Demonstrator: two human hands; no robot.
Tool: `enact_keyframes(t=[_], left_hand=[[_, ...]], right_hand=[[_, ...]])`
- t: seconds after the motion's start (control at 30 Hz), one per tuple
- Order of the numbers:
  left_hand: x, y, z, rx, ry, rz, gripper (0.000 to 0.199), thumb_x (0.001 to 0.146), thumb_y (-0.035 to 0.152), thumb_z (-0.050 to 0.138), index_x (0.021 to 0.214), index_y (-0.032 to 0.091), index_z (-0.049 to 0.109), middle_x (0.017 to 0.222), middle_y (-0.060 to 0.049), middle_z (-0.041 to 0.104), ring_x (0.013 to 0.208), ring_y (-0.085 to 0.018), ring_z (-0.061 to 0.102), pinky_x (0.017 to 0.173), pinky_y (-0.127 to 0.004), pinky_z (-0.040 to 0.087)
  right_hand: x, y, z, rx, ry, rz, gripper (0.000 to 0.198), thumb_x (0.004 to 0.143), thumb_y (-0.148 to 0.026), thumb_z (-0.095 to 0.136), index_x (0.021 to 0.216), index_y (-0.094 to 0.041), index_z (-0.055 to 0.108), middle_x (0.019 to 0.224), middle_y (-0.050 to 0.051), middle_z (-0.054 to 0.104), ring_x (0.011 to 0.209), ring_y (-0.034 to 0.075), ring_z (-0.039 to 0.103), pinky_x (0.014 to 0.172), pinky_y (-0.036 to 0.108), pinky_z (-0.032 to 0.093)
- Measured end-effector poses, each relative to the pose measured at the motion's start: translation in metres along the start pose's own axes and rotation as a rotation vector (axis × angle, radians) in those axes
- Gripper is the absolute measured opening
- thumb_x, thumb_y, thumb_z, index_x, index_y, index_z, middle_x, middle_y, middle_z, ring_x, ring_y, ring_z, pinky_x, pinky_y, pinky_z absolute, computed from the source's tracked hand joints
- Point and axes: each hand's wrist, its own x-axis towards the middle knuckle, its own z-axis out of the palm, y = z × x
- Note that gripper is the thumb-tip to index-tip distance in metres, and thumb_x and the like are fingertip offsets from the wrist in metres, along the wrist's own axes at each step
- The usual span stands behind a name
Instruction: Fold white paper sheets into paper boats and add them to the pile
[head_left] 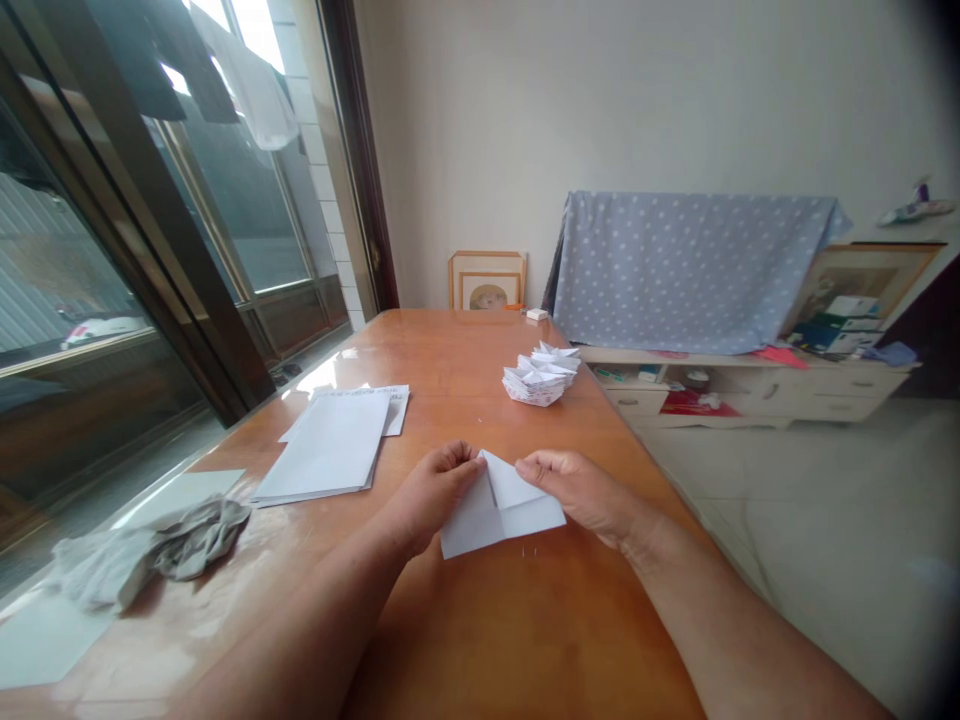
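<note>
Between my hands is a folded sheet of white paper [517,515], with slanted folds meeting near its top and a flat strip along the bottom. My left hand [442,490] pinches its upper left edge between thumb and fingers. On the other side, my right hand [581,490] grips the upper right edge, thumb on top. Beyond it stands a cluster of folded paper boats [540,378], nested close together. To the left lies a stack of white paper sheets [330,450], with printed sheets partly under it.
A crumpled grey cloth [199,535] lies on the wooden table [450,350] at the left. A small white box [536,314] sits at the far edge. Past the table's right side is a low white cabinet [832,405], with a dotted cloth [675,270] draped above it.
</note>
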Motion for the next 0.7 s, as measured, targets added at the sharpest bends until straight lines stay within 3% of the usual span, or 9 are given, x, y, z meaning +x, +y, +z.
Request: enact_keyframes(t=[0.13, 0.27, 0.47, 0.7], left_hand=[[0.006, -0.002, -0.013, -0.050, 0.082, 0.001, 0.031, 0.082, 0.048, 0.068, 0.082, 0.020, 0.055, 0.071, 0.002, 0.053, 0.059, -0.011, 0.048, 0.051, -0.021, 0.034], [0.010, -0.001, -0.019, -0.061, 0.146, -0.024, 0.028, 0.079, 0.044, 0.070, 0.081, 0.020, 0.056, 0.071, 0.001, 0.056, 0.060, -0.012, 0.050, 0.052, -0.022, 0.036], [0.010, 0.003, -0.019, -0.108, 0.172, -0.021, 0.029, 0.076, 0.043, 0.073, 0.081, 0.019, 0.058, 0.072, 0.000, 0.058, 0.060, -0.013, 0.053, 0.053, -0.022, 0.039], [0.011, 0.004, -0.021, -0.148, 0.182, -0.058, 0.028, 0.075, 0.041, 0.074, 0.082, 0.019, 0.058, 0.071, 0.000, 0.058, 0.059, -0.013, 0.053, 0.053, -0.023, 0.039]], right_hand=[[-0.001, -0.006, -0.005, -0.012, 0.063, -0.025, 0.034, 0.091, -0.047, 0.061, 0.107, -0.019, 0.069, 0.092, 0.003, 0.067, 0.078, 0.015, 0.058, 0.070, 0.026, 0.045], [-0.002, -0.007, -0.008, -0.013, 0.110, 0.014, 0.040, 0.089, -0.036, 0.062, 0.126, -0.021, 0.062, 0.098, 0.004, 0.070, 0.080, 0.016, 0.064, 0.075, 0.029, 0.050], [0.000, -0.004, -0.009, 0.030, 0.066, 0.017, 0.040, 0.090, -0.029, 0.058, 0.130, -0.020, 0.058, 0.103, 0.007, 0.071, 0.083, 0.018, 0.071, 0.079, 0.032, 0.053], [-0.001, -0.004, -0.010, 0.042, 0.049, 0.008, 0.043, 0.092, -0.035, 0.059, 0.132, -0.018, 0.057, 0.095, 0.007, 0.072, 0.085, 0.019, 0.070, 0.080, 0.033, 0.053]])
